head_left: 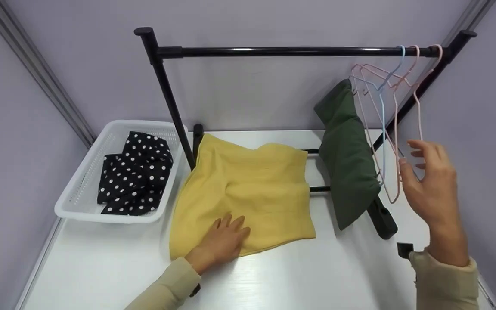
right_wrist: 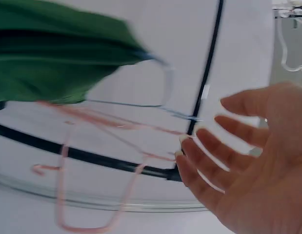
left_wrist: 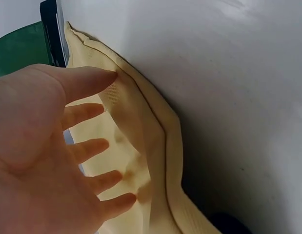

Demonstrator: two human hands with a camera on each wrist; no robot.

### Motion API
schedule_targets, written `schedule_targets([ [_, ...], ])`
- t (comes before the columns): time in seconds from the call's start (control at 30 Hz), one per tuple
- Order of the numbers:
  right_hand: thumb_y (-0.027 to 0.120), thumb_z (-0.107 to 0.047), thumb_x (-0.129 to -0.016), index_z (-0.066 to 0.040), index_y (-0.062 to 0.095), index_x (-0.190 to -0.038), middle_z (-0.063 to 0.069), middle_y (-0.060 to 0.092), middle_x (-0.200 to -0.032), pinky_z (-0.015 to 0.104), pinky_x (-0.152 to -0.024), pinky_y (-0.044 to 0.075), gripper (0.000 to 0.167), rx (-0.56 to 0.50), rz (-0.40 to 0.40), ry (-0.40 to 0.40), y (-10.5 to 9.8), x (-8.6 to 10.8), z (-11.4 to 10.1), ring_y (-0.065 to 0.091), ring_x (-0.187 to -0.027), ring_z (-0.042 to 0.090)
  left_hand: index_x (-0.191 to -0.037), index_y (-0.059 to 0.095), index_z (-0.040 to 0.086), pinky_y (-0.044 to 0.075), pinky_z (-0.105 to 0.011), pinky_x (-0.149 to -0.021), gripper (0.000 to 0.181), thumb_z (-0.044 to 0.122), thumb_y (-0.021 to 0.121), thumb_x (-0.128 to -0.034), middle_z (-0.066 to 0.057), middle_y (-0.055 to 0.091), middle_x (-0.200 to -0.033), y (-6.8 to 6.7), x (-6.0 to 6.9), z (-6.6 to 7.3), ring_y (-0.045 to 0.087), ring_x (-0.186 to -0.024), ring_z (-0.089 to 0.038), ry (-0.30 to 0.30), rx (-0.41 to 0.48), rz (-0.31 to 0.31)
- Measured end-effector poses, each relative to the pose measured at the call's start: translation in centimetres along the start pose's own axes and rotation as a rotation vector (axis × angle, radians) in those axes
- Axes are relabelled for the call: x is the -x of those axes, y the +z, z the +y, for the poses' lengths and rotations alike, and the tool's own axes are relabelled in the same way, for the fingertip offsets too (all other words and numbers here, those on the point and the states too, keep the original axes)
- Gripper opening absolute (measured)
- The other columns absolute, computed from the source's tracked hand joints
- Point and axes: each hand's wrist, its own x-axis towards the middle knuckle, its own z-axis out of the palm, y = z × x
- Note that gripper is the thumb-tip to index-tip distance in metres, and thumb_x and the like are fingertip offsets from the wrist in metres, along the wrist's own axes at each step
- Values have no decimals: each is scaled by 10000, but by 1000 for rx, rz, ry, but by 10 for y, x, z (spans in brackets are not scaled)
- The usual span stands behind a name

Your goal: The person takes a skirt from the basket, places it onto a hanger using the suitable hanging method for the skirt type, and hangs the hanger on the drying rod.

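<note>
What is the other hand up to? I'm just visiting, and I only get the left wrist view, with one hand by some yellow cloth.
Observer: The right hand is raised near the rightmost pink hanger on the black rack.
Operator: Oh, so is it gripping something?
Observer: No, the right wrist view shows its fingers apart, curled round nothing.
Operator: And is there more laundry that I can't see?
Observer: Yes, black polka-dot fabric lies in a white basket, left of the yellow cloth in the head view.
</note>
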Motion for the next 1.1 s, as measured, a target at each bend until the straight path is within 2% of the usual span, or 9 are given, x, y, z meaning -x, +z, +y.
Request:
schedule_targets([
  [0.1,614,-40,-970,24,579,-1370,194,596,-1260,62,-809,412,407,28,-31,108,9,2,13,547,-1003,-27,-1268,573,159,447,-640,-1021,240,186,571,-1030,-155,494,-1497,-2,-1,-1,449,-1364,-495,-16,47,-54],
  [0.17,606,-53,-976,46,559,-1377,207,610,-1245,42,-775,414,416,32,-47,155,15,5,17,533,-938,-91,-1286,570,158,457,-639,-1006,257,178,555,-1031,-157,502,-1495,-1,-1,-2,464,-1352,-491,-10,48,-52],
  [0.27,587,-84,-996,50,556,-1378,216,655,-1184,41,-714,411,405,29,-53,208,22,6,21,516,-809,-184,-1308,568,159,463,-631,-1002,283,179,555,-1026,-156,504,-1500,1,-1,-3,471,-1348,-483,-6,42,-47],
  [0.37,560,-96,-1019,48,571,-1364,226,696,-1076,63,-636,422,374,-6,-33,238,28,5,24,540,-663,-185,-1348,562,161,449,-622,-1025,321,185,551,-1028,-149,488,-1523,1,-1,-3,454,-1370,-468,-19,49,-68],
  [0.5,522,-108,-1044,0,615,-1330,71,696,-854,111,-530,393,319,-25,32,244,34,3,27,542,-540,-134,-1385,557,162,432,-616,-1051,347,184,528,-1040,-146,473,-1540,2,0,-3,435,-1392,-465,-32,64,-82],
  [0.63,504,-117,-1053,-72,656,-1318,-105,569,-690,153,-442,336,308,-43,126,241,36,2,29,475,-422,-57,-1368,560,154,437,-623,-1042,333,177,520,-1039,-159,485,-1525,2,1,-5,441,-1379,-479,-20,71,-56],
  [0.83,545,-72,-1021,-94,721,-1273,-153,542,-627,129,-402,333,308,-97,232,269,35,2,29,458,-389,-52,-1362,562,151,444,-637,-1025,340,172,510,-1026,-172,497,-1510,5,2,-7,450,-1359,-499,-4,78,-28],
  [1.1,565,14,-991,41,740,-1178,-120,571,-604,118,-408,326,257,-208,318,252,28,1,-1,468,-444,-46,-1395,553,159,432,-615,-1055,373,167,505,-1025,-150,484,-1533,3,3,-6,450,-1377,-473,-18,71,-54],
])
